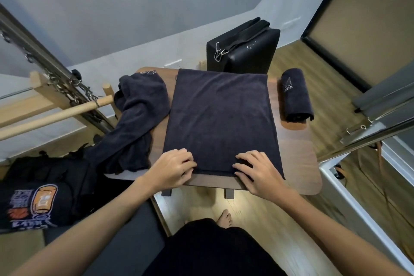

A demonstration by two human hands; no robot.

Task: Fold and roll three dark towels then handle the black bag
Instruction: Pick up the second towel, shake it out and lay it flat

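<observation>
Both hands gripped the near edge of a folded towel.
The left hand [173, 169] and right hand [261, 171] curled their fingers on the flat towel [220, 119] at the desk's [298, 163] near edge; a rolled towel [295, 95] lay at the right edge, a crumpled towel [136, 116] at the left, the black bag [244, 51] at the far edge.

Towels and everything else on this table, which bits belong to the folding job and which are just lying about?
Job: flat towel under left hand and right hand; crumpled towel; rolled towel; black bag.

Lying about: printed dark garment, wooden bar, chains.
</observation>
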